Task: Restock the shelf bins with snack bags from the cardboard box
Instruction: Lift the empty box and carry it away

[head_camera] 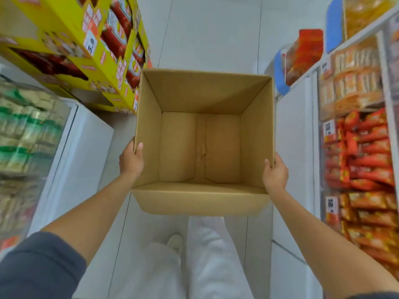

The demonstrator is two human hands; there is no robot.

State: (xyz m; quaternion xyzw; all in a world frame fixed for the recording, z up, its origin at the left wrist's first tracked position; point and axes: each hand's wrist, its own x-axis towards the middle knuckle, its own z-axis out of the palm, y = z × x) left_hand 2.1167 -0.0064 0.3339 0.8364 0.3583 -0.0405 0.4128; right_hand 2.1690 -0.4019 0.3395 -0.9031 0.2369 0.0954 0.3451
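An open cardboard box (pixel 200 197) hangs above the aisle floor in front of me, held by both hands. Its inside shows only the bare taped bottom, with no bags in it. My left hand (pixel 131 158) grips the left wall's top edge, thumb inside. My right hand (pixel 275 172) grips the right wall's top edge the same way. Shelf bins (pixel 367 165) on the right are full of orange and red snack bags. Bins on the left (pixel 28 134) hold green and white packets.
A yellow display stand (pixel 103 52) with red packets rises at the upper left. Blue-lidded tubs (pixel 302 55) of snacks stand on top of the right shelf. White tiled floor (pixel 213 35) runs ahead between the shelves. My white trouser legs and a shoe (pixel 174 241) show below the box.
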